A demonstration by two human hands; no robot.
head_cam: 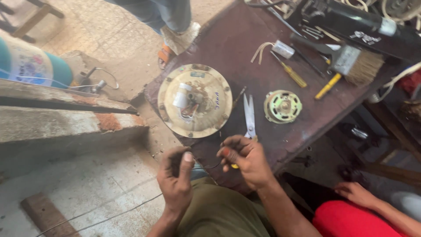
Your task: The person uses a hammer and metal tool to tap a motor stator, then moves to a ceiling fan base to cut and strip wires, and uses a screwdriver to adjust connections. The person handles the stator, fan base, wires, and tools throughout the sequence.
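At table's near edge (pixel 206 153): thin wire (pixel 215 165) spanning left–right, pinched by left hand (pixel 175 175) and right hand (pixel 245 160), scissors (pixel 249 116) nearer right.

— What are the hands doing?
— The left hand (pixel 175 175) and right hand (pixel 243 160) pinch a thin dark wire (pixel 214 166) between them, probably one strand.
— And on the dark worn tabletop (pixel 232 48)?
— A round cream metal motor cover (pixel 194 100), steel scissors (pixel 249 117) just beside the right hand, and a small greenish round motor core (pixel 283 106).
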